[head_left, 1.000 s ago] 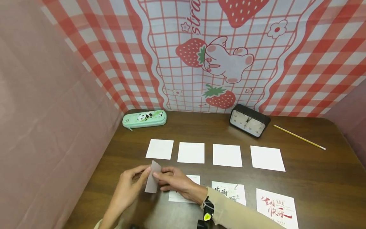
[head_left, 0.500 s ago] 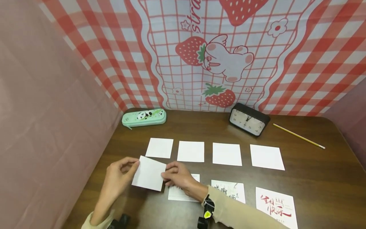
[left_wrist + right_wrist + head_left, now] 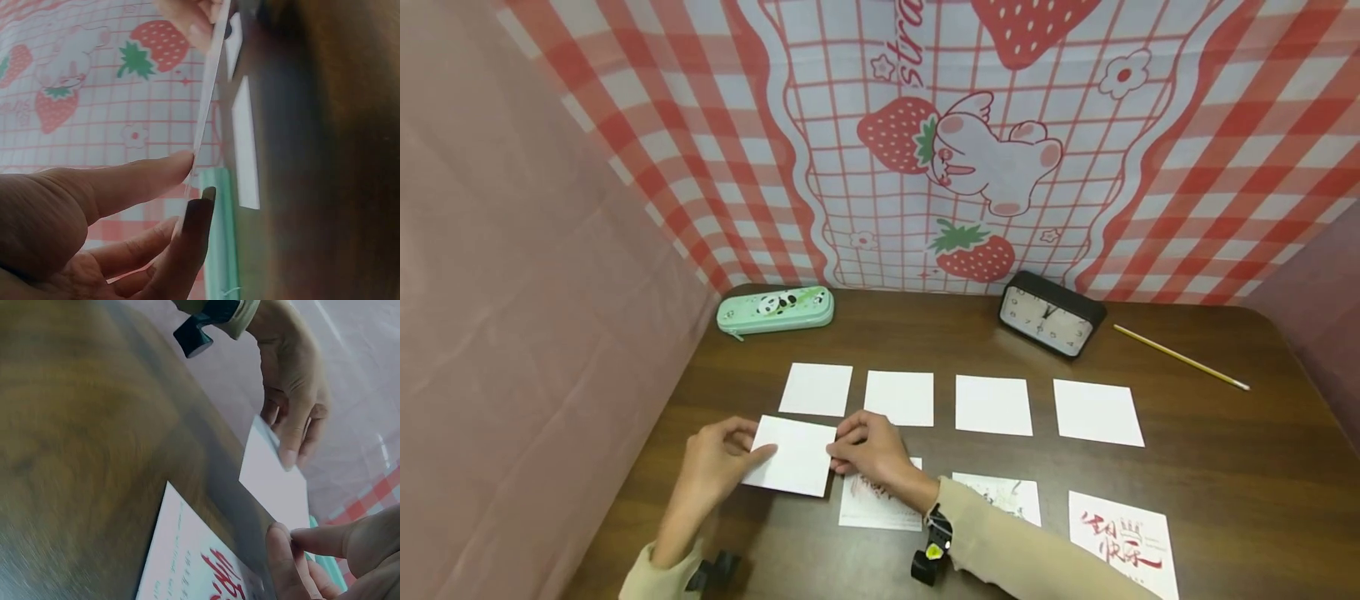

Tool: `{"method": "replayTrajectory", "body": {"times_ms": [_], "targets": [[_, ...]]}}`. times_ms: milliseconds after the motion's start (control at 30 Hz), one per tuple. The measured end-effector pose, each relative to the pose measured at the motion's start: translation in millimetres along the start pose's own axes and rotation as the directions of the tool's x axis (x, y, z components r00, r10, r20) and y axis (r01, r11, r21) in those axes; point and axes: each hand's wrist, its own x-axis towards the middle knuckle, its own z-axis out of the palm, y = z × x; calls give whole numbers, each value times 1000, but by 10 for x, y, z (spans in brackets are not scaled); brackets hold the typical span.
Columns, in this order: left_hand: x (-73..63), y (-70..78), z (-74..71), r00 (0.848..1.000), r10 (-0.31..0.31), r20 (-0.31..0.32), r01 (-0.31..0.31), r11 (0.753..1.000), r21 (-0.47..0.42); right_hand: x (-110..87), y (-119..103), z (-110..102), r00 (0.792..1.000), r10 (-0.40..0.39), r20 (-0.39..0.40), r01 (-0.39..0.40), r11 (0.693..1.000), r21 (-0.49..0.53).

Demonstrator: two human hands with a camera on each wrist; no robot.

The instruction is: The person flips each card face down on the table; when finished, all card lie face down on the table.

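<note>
A square white card (image 3: 793, 458) is held above the table between both hands, its blank face turned to the head camera. My left hand (image 3: 709, 467) pinches its left edge, thumb on the face and fingers behind. At the right edge, my right hand (image 3: 876, 457) pinches it between thumb and fingertips. The left wrist view has this card (image 3: 211, 81) nearly edge-on. Under the right hand lies a card with red lettering (image 3: 876, 504), partly covered. Farther right are a card with dark lettering (image 3: 1011, 496), partly behind the sleeve, and another red-lettered card (image 3: 1123, 542).
Several blank white cards (image 3: 994, 405) lie in a row beyond the hands. Behind them are a mint panda pencil case (image 3: 777, 309), a black clock (image 3: 1051, 315) and a yellow pencil (image 3: 1180, 357). A strawberry-print cloth (image 3: 970, 167) hangs at the table's back.
The held card has turned from nearly edge-on to its blank face showing, then tilted flatter. My left hand moved left, and its thumb now lies farther onto the card's face.
</note>
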Motion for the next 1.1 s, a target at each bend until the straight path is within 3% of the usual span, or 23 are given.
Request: {"method": "replayTrajectory", "body": {"times_ms": [200, 400, 633, 1100], "targets": [[41, -62, 102, 999, -28, 45, 24, 997, 79, 73, -1, -32, 1000, -21, -1, 21, 997, -79], [45, -88, 170, 996, -56, 72, 45, 989, 140, 133, -34, -74, 1000, 12, 28, -7, 988, -156], [34, -78, 213, 996, -55, 72, 41, 982, 182, 156, -112, -128, 997, 72, 36, -62, 971, -231], [15, -53, 257, 997, -45, 59, 32, 979, 202, 169, -158, -197, 995, 96, 41, -81, 960, -268]]}}
